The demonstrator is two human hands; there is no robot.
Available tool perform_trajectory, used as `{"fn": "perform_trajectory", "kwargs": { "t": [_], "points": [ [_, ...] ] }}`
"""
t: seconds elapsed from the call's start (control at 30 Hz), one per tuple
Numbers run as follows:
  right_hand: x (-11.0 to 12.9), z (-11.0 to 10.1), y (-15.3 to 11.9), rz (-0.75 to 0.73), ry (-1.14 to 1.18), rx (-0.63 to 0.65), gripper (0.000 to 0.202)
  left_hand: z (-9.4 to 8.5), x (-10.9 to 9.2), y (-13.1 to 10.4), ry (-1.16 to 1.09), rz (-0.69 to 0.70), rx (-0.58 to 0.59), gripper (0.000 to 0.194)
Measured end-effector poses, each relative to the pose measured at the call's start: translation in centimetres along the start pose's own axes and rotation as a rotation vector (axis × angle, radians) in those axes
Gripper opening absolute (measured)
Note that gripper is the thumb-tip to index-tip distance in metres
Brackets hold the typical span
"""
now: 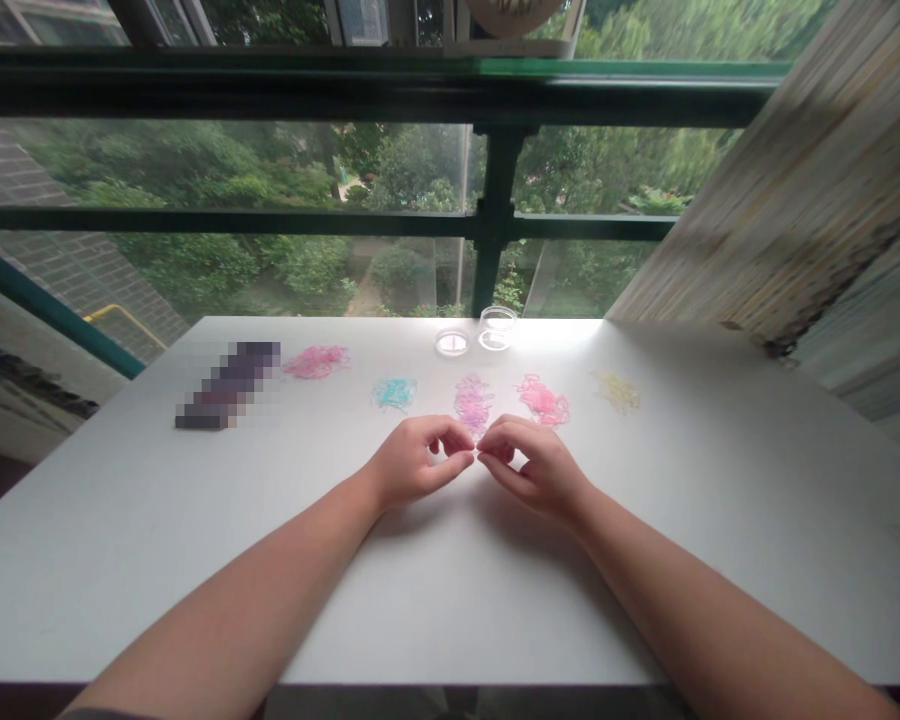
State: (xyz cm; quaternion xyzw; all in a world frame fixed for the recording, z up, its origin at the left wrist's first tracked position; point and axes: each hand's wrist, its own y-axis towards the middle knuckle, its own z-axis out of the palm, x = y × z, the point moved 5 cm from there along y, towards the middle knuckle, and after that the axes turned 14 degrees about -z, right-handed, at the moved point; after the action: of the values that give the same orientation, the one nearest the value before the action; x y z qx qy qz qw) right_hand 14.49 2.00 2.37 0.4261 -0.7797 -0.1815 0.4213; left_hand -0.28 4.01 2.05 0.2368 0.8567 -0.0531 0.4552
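Observation:
My left hand (424, 460) and my right hand (532, 462) meet fingertip to fingertip above the middle of the white table. Thumb and fingers are pinched together on each; whatever sits between the tips is too small to make out. Just beyond them lies a purple-pink pile of small rubber bands (472, 398). To its right are a red-pink pile of bands (546, 400) and a pale yellow pile (619, 392). On the left side I see a turquoise pile (394, 392) and, farther off, a pink pile (316, 361).
Near the table's (390, 620) far edge stand a clear round container (498, 330) and a shallow clear round lid or dish (452, 344). A blurred-out dark object (229, 385) lies at the left. Behind are a green window rail (270, 90) and a curtain (780, 180) on the right.

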Motion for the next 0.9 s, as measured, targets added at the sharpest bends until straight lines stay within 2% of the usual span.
{"fn": "perform_trajectory", "kwargs": {
  "t": [0.1,0.23,0.37,0.5,0.67,0.9],
  "points": [
    [-0.2,-0.1,0.0,0.047,-0.038,0.007,0.007,-0.2,0.1,0.2,0.058,-0.003,-0.045,0.008],
    [-1.3,-1.1,-0.2,0.206,-0.173,-0.063,0.009,-0.7,0.6,0.8,0.222,0.000,-0.150,0.009],
    [-2.2,-1.8,-0.3,0.303,-0.260,-0.093,0.009,-0.7,1.2,1.7,0.363,-0.008,-0.181,0.013],
    [-2.5,-1.6,-0.3,0.301,-0.288,-0.062,0.011,-0.2,1.4,2.3,0.440,-0.019,-0.175,0.015],
    [-2.3,-0.6,-0.2,0.229,-0.333,0.029,0.014,0.1,1.4,2.7,0.479,-0.026,-0.182,0.017],
    [-2.2,1.1,0.1,0.164,-0.448,0.206,0.035,-0.1,1.5,2.7,0.428,-0.074,-0.167,0.017]
  ]
}}
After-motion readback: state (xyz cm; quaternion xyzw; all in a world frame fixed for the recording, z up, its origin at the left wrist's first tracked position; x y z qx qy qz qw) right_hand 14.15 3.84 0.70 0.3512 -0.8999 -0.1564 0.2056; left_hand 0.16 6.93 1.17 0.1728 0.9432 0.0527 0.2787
